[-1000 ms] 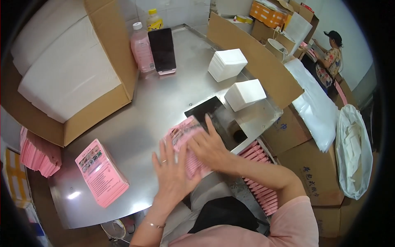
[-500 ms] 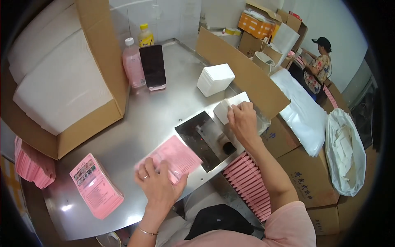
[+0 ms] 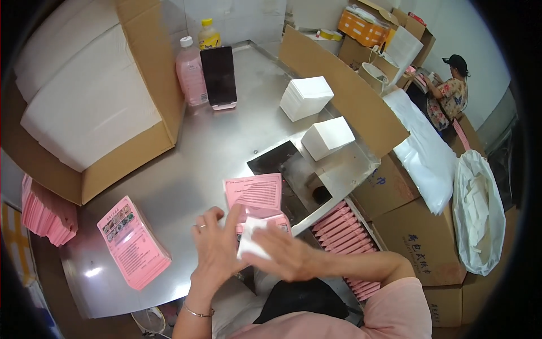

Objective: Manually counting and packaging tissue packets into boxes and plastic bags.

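A pink printed packaging bag [image 3: 264, 186] lies beside the dark opening in the metal table, its mouth spread towards me. My left hand [image 3: 214, 246] is at the bag's left edge, thumb and fingers closed on it; the exact grip is partly hidden. My right hand [image 3: 291, 254] holds a small wad of white folded tissues [image 3: 252, 240] at the bag's mouth. It is blurred by motion. Farther right stand two stacks of white folded tissues [image 3: 328, 137] [image 3: 306, 99]. A pile of flat pink bags [image 3: 134, 243] lies to the left.
A cardboard box of white stacks [image 3: 127, 164] stands at the left. Behind are a phone [image 3: 219, 76] and bottles [image 3: 192, 76]. Filled pink packs [image 3: 341, 226] sit in a box below the table's right edge. A person [image 3: 449, 93] works at the far right.
My right hand has come from the nearer white stack to the pink bag, bringing tissues. The bag's mouth is now spread, and my left hand has shifted along its edge.
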The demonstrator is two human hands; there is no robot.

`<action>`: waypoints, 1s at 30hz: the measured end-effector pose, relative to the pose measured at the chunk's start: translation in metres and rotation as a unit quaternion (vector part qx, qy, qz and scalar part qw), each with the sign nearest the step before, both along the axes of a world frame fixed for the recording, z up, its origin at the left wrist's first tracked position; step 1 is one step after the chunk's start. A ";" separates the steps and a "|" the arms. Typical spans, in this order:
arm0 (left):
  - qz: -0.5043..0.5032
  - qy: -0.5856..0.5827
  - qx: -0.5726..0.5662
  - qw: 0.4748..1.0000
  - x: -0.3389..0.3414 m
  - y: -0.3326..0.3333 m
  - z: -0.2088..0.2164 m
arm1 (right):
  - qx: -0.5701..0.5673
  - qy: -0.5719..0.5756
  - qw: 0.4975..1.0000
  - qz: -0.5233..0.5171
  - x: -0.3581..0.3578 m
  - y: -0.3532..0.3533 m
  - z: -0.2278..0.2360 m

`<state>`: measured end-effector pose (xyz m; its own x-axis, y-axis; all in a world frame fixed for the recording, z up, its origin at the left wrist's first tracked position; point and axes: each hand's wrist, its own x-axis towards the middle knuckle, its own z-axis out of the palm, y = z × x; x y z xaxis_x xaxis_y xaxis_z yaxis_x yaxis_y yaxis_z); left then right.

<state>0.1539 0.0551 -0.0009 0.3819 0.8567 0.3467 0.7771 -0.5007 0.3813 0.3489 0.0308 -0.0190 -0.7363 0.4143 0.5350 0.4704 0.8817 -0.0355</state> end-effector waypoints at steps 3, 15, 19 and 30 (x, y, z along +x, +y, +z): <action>-0.037 -0.041 -0.008 0.998 0.021 -0.008 0.001 | -0.075 -0.032 0.985 -0.153 0.002 0.063 -0.028; 0.125 -0.107 0.069 0.984 -0.092 -0.039 0.004 | -0.070 0.010 0.938 -0.338 0.046 0.077 0.012; 0.322 0.037 0.150 0.934 -0.175 -0.050 0.018 | 0.118 0.006 0.873 -0.473 0.084 0.108 0.046; 0.048 -0.055 0.039 0.997 -0.042 -0.018 -0.004 | 0.084 0.101 0.876 -0.465 0.122 0.124 0.020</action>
